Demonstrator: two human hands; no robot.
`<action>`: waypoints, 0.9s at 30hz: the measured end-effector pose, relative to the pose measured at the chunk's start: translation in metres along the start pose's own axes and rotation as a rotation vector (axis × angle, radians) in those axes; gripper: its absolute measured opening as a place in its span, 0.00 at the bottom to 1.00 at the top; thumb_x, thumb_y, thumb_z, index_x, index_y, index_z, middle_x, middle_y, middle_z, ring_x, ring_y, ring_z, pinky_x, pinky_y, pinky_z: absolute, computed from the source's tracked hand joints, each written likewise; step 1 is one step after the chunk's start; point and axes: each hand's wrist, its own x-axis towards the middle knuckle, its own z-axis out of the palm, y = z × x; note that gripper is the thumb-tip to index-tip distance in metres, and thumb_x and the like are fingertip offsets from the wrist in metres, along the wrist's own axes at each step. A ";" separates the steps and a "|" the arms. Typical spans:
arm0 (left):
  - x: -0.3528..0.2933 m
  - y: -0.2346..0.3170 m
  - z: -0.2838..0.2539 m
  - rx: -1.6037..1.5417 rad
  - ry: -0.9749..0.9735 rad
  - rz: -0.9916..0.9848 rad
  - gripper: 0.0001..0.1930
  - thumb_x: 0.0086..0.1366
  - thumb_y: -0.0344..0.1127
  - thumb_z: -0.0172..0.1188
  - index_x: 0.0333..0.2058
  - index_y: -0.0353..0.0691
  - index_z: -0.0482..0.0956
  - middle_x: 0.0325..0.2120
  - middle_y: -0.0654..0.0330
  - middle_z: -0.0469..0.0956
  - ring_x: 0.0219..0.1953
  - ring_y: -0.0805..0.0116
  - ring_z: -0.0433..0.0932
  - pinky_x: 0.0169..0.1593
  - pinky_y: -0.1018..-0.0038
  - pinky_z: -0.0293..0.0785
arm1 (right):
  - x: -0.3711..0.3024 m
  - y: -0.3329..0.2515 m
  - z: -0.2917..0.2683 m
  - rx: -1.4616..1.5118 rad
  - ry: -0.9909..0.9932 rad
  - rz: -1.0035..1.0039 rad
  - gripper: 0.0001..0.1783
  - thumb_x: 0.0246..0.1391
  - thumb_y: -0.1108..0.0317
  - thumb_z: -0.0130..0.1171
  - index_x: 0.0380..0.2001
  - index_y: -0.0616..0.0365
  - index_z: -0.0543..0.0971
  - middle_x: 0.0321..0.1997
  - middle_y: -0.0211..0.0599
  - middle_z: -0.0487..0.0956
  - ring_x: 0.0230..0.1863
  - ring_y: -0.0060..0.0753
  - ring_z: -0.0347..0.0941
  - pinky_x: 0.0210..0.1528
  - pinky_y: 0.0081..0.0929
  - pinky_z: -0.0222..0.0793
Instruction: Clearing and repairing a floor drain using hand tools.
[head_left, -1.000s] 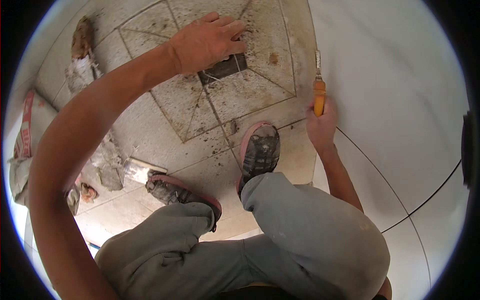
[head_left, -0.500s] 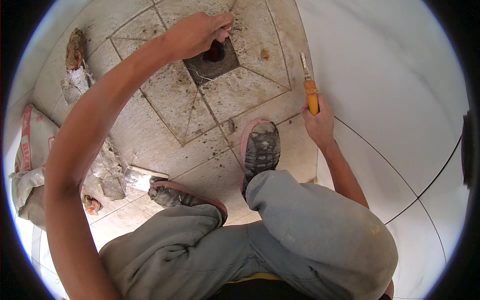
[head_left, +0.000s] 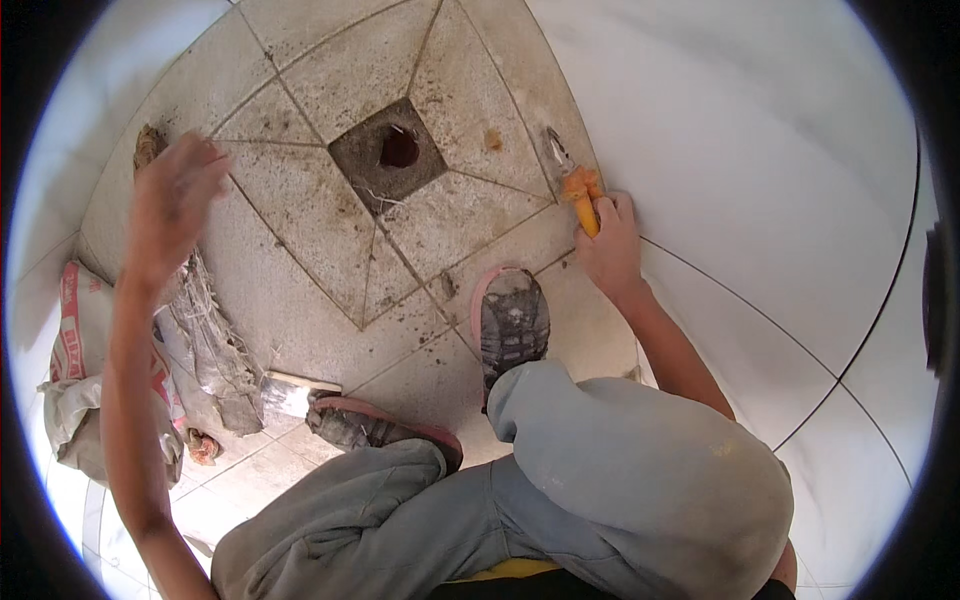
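My right hand (head_left: 610, 245) is wrapped around the handle of a pair of pliers (head_left: 580, 190) with yellow-orange grips, low over the floor beside the white wall. The dirty metal jaws point away from me. My left hand (head_left: 180, 205) is over the left side of the floor, near a brown, rough-ended roll (head_left: 148, 145). Motion smears its fingers, so I cannot tell whether anything is in them. Between the hands lies a square drain recess (head_left: 352, 152) with a dark round hole (head_left: 400, 147). Pale strands hang at its near corner and at the hole's rim.
Gritty beige tiles (head_left: 300, 235) surround the recess. At left lie a frayed, dirty whitish strip (head_left: 215, 335) and a crumpled white-and-red sack (head_left: 85, 330). A wide flat blade (head_left: 288, 392) rests by my left shoe (head_left: 350, 422). The glossy white wall (head_left: 720, 150) closes the right side.
My left hand has moved from above the drain hole to the left, uncovering the recess. The right hand has shifted slightly left with the pliers, whose two handles show more now. The view has tilted a little.
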 end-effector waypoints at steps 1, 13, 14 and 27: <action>-0.013 -0.016 -0.021 -0.005 0.054 0.022 0.10 0.67 0.34 0.58 0.37 0.31 0.74 0.27 0.59 0.76 0.28 0.74 0.75 0.35 0.76 0.72 | -0.003 -0.003 0.001 0.008 -0.003 -0.008 0.14 0.48 0.72 0.60 0.37 0.66 0.70 0.46 0.52 0.67 0.48 0.57 0.67 0.50 0.44 0.65; -0.114 -0.099 -0.111 0.449 0.252 -0.332 0.11 0.68 0.37 0.59 0.40 0.35 0.76 0.31 0.59 0.77 0.32 0.72 0.75 0.38 0.75 0.71 | -0.023 -0.005 -0.014 -0.063 -0.021 -0.057 0.19 0.51 0.66 0.64 0.42 0.63 0.71 0.50 0.54 0.66 0.52 0.57 0.65 0.52 0.50 0.64; -0.111 -0.096 -0.105 0.536 0.135 -0.373 0.11 0.67 0.37 0.59 0.40 0.34 0.76 0.31 0.57 0.77 0.33 0.68 0.76 0.40 0.73 0.72 | -0.019 -0.010 -0.021 -0.080 -0.019 -0.055 0.19 0.51 0.66 0.64 0.42 0.63 0.71 0.50 0.54 0.66 0.52 0.57 0.65 0.52 0.50 0.64; -0.114 -0.045 -0.057 0.452 0.035 -0.075 0.09 0.62 0.33 0.60 0.34 0.32 0.77 0.32 0.50 0.78 0.36 0.51 0.77 0.45 0.66 0.71 | 0.060 -0.087 0.027 0.303 -0.208 -0.571 0.07 0.53 0.73 0.56 0.36 0.60 0.78 0.38 0.46 0.74 0.40 0.51 0.73 0.42 0.40 0.69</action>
